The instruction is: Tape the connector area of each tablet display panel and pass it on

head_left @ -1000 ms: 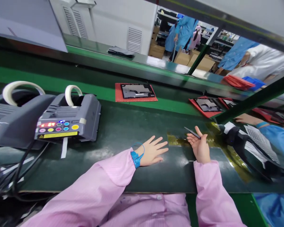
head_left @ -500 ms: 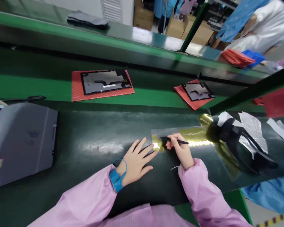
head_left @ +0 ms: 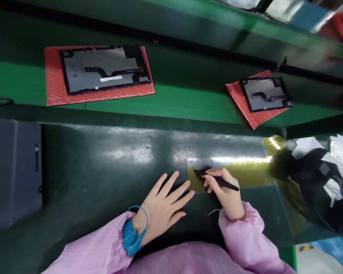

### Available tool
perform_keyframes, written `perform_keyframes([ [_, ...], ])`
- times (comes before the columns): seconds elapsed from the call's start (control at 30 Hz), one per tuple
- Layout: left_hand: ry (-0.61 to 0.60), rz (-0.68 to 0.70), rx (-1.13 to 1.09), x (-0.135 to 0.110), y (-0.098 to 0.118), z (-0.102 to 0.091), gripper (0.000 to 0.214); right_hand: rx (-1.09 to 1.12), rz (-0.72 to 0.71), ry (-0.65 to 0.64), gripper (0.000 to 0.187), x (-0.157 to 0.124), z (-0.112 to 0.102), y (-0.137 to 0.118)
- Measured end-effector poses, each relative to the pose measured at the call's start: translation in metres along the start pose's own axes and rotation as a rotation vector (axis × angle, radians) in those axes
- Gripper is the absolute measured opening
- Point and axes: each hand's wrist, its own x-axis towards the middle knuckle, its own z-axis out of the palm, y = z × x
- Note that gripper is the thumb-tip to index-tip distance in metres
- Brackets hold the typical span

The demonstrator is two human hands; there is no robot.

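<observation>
My left hand lies flat on the dark green bench top with its fingers spread, holding nothing, and a blue strap circles its wrist. My right hand pinches a thin black pair of tweezers. Their tip rests on the left end of a yellow tape strip lying on a clear backing sheet. My left fingertips almost touch that end of the strip.
Two black panels on red bubble-wrap mats lie on the green conveyor behind the bench. A grey tape dispenser stands at the left. A black device with white papers sits at the right.
My view has tilted down and drawn closer. My right hand came down from an upturned pose and put the tweezers' tip on the yellow strip. My left hand stayed flat.
</observation>
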Motion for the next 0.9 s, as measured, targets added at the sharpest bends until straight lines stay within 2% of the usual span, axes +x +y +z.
perform_keyframes([
  [0.13,-0.006,0.001,-0.007,0.000,0.001,0.000,0.052,0.008,-0.027,-0.014,0.015,0.000,0.002,-0.003],
  [0.27,-0.015,0.002,-0.012,-0.001,0.001,-0.001,0.050,0.018,-0.032,0.032,0.018,-0.003,0.001,0.003],
  [0.6,0.004,0.011,-0.038,-0.001,0.000,0.004,0.053,-0.103,-0.078,0.057,0.021,-0.010,0.001,0.008],
  [0.9,0.005,0.008,-0.032,0.001,0.000,0.002,0.049,-0.152,-0.121,-0.005,0.020,-0.006,0.004,-0.005],
])
